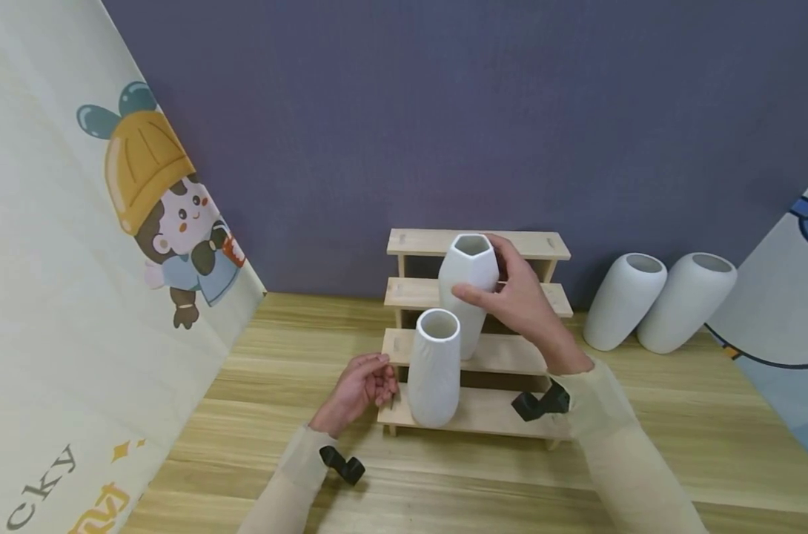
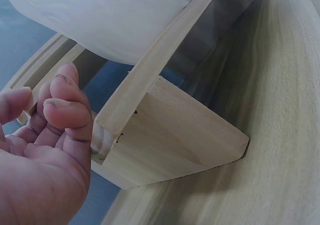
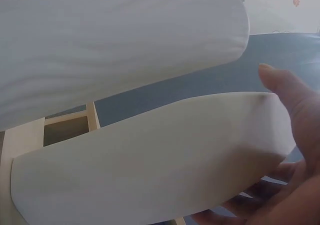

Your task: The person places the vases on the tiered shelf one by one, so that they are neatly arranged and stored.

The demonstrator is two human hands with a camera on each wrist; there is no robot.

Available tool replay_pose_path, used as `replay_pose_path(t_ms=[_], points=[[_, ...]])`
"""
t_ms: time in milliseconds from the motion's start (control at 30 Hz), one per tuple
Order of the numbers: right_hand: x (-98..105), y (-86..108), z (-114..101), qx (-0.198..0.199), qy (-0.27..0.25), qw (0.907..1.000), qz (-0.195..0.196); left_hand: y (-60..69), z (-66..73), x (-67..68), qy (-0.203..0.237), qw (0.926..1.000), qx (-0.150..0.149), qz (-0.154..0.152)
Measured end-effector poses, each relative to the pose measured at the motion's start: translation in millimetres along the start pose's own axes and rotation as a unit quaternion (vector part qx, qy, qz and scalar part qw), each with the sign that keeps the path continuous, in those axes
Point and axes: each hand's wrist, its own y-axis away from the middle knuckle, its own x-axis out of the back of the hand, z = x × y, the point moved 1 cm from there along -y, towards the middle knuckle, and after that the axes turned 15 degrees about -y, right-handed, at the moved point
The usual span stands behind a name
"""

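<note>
Grey letters "cky" (image 1: 41, 487) on white side panel (image 1: 37, 297); orange lettering (image 1: 101, 510) beside it unclear.

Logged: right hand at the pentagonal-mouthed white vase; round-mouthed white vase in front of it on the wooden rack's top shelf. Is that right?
Wrong shelf: the head view shows the round-mouthed white vase on the wooden rack's bottom shelf. The right hand is indeed at the pentagonal-mouthed white vase.

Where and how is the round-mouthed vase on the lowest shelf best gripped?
Probably round the upper body, from the left: the round-mouthed vase stands upright, narrowing towards its mouth; the left hand is on that side, while the angular vase is close behind, to its right.
</note>
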Motion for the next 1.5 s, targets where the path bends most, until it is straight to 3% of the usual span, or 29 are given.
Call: replay_pose_path(t_ms=[300, 533, 833, 1067, 1200, 1500], points=[[19, 9.9, -2, -0.004, -0.026, 0.9995, 0.018, -1.4, -0.4, 0.2, 0.002, 1.0, -0.005, -0.001], [40, 18.8, 2, 0.008, 0.0, 0.9988, 0.048, -1.7, -1.0, 1.6, 0.004, 0.9999, -0.011, -0.003], [70, 30.2, 17, -0.005, 0.023, 0.9959, 0.087, -1.5, -1.9, 1.6, -0.001, 1.0, -0.007, -0.004], [102, 34.8, 29, 0.014, 0.025, 0.9911, 0.13, -0.6, -1.1, 0.3, -0.007, 0.9999, -0.007, 0.0], [122, 33.8, 33, -0.007, 0.044, 0.9841, 0.172, 0.1, -0.5, 0.1, -0.007, 1.0, -0.005, 0.002], [150, 28.3, 42, -0.091, 0.098, 0.9574, 0.256, 0.9, 0.0, 0.2, -0.003, 1.0, 0.0, 0.003]])
